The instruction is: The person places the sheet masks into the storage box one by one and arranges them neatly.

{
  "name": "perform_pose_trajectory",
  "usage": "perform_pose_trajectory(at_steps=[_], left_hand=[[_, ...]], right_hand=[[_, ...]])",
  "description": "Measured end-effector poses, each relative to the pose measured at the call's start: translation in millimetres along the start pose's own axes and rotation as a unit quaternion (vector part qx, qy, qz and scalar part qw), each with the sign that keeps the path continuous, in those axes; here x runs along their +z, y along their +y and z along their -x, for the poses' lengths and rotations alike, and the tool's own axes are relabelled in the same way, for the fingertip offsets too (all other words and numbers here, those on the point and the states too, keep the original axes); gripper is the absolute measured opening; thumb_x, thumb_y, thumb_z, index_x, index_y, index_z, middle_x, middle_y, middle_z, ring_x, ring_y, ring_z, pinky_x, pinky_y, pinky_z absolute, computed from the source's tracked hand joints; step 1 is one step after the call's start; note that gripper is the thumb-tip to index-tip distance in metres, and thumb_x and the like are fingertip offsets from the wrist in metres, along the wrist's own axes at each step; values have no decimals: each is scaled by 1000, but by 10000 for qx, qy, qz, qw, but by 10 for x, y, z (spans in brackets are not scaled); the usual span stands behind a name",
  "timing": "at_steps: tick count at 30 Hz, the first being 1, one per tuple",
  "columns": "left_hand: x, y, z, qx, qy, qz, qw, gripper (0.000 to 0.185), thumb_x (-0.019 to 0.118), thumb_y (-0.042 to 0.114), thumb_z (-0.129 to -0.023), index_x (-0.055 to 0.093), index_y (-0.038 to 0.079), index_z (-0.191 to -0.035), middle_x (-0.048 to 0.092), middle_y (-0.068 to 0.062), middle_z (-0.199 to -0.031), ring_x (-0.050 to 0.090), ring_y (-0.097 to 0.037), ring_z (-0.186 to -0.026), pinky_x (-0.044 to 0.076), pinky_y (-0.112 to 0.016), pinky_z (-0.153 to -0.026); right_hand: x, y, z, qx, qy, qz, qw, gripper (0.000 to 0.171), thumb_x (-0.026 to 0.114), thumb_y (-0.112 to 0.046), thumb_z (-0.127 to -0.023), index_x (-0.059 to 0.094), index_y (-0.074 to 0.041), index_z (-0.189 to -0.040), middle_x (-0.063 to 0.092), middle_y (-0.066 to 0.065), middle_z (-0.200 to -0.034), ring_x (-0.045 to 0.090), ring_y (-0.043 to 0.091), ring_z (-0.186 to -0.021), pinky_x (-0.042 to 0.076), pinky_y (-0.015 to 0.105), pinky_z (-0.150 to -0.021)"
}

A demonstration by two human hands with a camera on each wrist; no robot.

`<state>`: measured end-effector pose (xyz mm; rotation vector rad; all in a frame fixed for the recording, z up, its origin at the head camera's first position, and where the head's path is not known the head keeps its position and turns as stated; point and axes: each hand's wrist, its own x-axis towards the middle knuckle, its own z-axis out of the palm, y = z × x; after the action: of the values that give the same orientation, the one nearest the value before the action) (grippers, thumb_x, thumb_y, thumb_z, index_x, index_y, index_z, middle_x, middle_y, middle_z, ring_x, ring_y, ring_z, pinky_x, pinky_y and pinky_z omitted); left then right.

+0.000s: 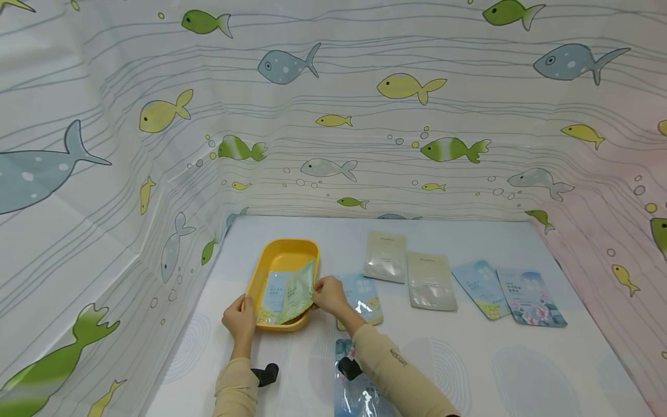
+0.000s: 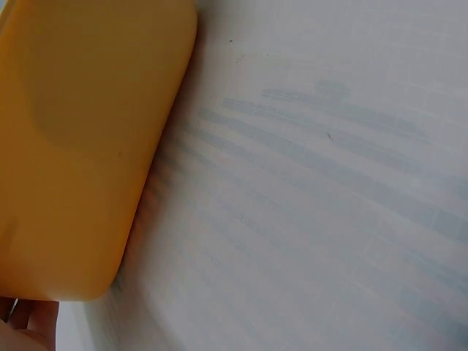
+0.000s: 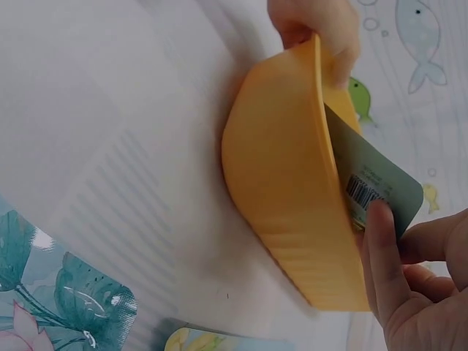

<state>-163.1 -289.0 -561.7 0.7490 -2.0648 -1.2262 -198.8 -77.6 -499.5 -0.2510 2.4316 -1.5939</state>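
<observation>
inside yellow tray (image 1: 271,263), blue packet (image 1: 270,296), green packet (image 1: 298,289) pinched by right hand (image 1: 329,294)

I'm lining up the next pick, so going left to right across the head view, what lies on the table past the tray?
Yellow plastic tray → pale beige foil sachet → second pale beige sachet → light blue sachet with yellow flowers → blue sachet with pink blossoms.

One yellow tray (image 1: 260,271) holds two packets; beside the tray I count six more packets on the table.
</observation>
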Motion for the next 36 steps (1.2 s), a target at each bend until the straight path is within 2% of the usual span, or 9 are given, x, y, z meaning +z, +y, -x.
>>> perform_pose_trajectory(at_steps=[6, 11, 16, 22, 33, 36], left_hand=[[1, -3, -3, 2, -68, -8, 10000, 23, 57, 3, -88, 66, -12, -103, 64, -29, -101, 61, -43, -100, 49, -51, -87], [-2, 7, -3, 16, -44, 10, 10000, 23, 57, 2, -88, 66, -13, -102, 64, -30, -101, 61, -43, -100, 48, -51, -87], [-5, 24, 6, 8, -32, 39, 10000, 23, 57, 1, -87, 66, -13, -102, 64, -30, -101, 61, -43, -101, 48, -51, -87], [-12, 34, 19, 8, -36, 34, 10000, 22, 57, 0, -87, 66, -13, -102, 64, -30, -101, 61, -43, -100, 49, -51, -86], [-6, 32, 20, 63, 0, -65, 10000, 22, 57, 2, -88, 67, -12, -102, 64, -30, -100, 61, -43, -99, 49, -52, -86], [-3, 27, 18, 52, -9, -66, 10000, 22, 57, 2, -88, 67, -12, -102, 64, -29, -101, 61, -43, -99, 49, -51, -87]], right_hand=[[21, -23, -24, -147, 60, 142, 9998, 15, 54, 11, -78, 66, 12, -88, 63, 13, -66, 67, 23, -51, 52, 24, -45], [42, -56, -35, -80, 6, 130, 9999, 17, 56, 10, -79, 66, 14, -92, 66, 19, -74, 67, 24, -52, 53, 24, -47], [82, -61, -53, 13, -46, 65, 10000, 11, 58, 10, -77, 65, 13, -86, 66, 20, -80, 66, 22, -52, 53, 23, -47], [119, -71, -64, 182, -94, 4, 9998, 2, 63, 8, -76, 61, 9, -76, 61, 13, -70, 65, 20, -48, 53, 22, -45], [198, -78, -89, 17, -124, 669, 9977, 8, 66, 4, -78, 63, 3, -70, 64, 7, -57, 62, 15, -43, 49, 18, -41], [214, -83, -94, -40, -99, 860, 9962, 14, 66, 4, -78, 62, 1, -64, 61, 4, -52, 60, 11, -40, 48, 18, -40]])
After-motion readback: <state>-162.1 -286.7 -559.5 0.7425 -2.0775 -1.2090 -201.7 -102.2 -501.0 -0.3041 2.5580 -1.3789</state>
